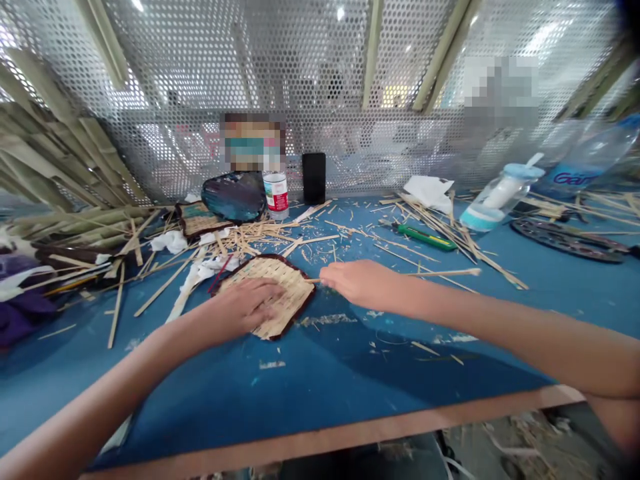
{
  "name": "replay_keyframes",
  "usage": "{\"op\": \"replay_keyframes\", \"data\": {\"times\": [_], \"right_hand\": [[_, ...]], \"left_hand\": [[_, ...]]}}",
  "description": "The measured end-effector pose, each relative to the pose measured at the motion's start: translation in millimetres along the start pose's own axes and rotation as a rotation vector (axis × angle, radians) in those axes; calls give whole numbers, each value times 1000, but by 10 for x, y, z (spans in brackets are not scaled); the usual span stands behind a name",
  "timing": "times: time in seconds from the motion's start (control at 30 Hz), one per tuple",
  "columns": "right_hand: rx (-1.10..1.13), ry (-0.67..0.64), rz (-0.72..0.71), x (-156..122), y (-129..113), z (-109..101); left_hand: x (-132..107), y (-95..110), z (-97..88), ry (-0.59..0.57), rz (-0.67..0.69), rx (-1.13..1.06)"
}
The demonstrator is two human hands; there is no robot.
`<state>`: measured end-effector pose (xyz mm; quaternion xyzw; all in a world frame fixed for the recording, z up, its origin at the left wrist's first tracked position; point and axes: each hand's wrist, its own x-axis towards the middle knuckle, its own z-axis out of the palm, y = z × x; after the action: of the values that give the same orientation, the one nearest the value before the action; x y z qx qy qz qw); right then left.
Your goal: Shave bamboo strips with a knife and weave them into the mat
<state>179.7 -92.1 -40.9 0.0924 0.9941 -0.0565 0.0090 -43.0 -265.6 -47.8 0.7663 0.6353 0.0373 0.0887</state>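
Mid-frame, our flattened left hand (253, 303) rests on a woven panel (291, 290), probably light, springy, best rim-held; our right hand (350, 283) grips a stick (313, 281).

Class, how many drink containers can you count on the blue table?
3: a red-labelled bottle left of the black phone, a blue-lidded cup toward the right, and a large bottle beyond it near the right edge. Clutter may hide others.
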Motion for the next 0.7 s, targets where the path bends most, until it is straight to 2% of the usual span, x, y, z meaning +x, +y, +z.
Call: {"op": "replay_keyframes", "data": {"times": [0.17, 0.3, 0.47, 0.57, 0.7], "right_hand": [[49, -41, 140, 40, -207, 27], [26, -69, 71, 3, -315, 167], [-132, -33, 78, -34, -402, 291], [-183, -19, 44, -27, -424, 289], [-173, 45, 42, -5, -401, 320]], "left_hand": [[133, -110, 183, 45, 20, 37], [108, -80, 239, 128, 11, 37], [18, -84, 212, 163, 38, -8], [-11, -72, 209, 137, 48, -16], [-61, -18, 207, 7, 32, 22]]}}
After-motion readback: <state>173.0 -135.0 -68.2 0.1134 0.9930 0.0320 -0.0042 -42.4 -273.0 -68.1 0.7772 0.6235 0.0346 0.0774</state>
